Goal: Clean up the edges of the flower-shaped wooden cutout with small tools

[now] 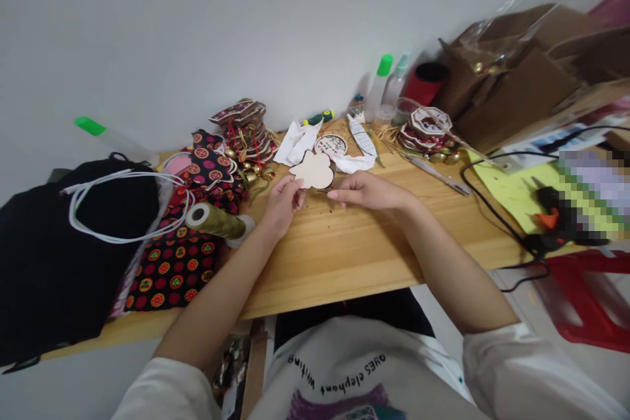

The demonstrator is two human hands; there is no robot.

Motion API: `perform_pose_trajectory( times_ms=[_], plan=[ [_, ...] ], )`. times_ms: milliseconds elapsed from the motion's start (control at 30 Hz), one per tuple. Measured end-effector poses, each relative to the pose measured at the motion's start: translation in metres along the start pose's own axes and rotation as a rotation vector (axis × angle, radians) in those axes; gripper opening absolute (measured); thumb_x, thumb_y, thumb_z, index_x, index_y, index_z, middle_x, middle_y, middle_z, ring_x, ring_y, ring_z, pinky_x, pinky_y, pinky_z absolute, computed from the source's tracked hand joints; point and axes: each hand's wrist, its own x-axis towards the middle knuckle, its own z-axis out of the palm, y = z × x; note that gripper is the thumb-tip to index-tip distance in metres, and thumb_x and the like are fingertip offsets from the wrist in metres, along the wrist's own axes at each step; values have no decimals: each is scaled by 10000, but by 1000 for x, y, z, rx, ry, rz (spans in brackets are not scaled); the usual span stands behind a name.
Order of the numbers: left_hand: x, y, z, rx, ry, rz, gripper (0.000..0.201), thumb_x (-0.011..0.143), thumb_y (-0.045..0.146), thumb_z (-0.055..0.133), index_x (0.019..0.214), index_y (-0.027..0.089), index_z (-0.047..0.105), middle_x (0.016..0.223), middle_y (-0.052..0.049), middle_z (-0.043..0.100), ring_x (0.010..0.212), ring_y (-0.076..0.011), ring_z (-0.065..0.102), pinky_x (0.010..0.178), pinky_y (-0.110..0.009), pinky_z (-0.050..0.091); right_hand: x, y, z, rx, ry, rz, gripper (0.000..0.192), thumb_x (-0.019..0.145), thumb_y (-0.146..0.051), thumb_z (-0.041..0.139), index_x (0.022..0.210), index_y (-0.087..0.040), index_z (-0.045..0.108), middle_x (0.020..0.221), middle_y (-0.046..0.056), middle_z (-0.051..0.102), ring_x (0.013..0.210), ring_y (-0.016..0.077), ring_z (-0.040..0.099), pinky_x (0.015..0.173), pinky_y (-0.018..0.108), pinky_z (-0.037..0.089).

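A pale, lobed, cloud-shaped piece with a dark outline is held up over the wooden table. My left hand pinches its lower left edge between thumb and fingers. Close to its lower right edge, my right hand is closed with thumb and fingertips together. Whether these fingers hold a small scrap or touch the edge, I cannot make out. Small dark crumbs lie on the wood below. Behind the piece are crumpled white paper and a round disc with dark drawing on it.
At left are a black bag, white cable, patterned fabric and a green ribbon spool. Stacked ornaments stand behind. To the right are a craft knife, octagonal ornaments, a cardboard box and a black corded tool.
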Motion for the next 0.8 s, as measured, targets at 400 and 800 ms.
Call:
perform_pose_trajectory(
  times_ms=[400, 800],
  plan=[
    [0, -1, -1, 18, -19, 14, 181, 695, 228, 537, 563, 188, 420, 364, 72, 407, 351, -54, 354, 426, -184, 299, 1, 2, 0, -21, 5, -18, 508, 800, -564, 484, 601, -113, 606, 483, -38, 414, 462, 56, 339, 489, 212, 282],
    [1, -3, -2, 15, -20, 7, 201, 703, 232, 563, 559, 192, 429, 367, 74, 408, 352, -57, 356, 428, -194, 297, 1, -1, 0, -36, 22, -6, 508, 786, -585, 479, 589, -121, 543, 499, -38, 418, 475, 55, 338, 486, 206, 272]
  ],
)
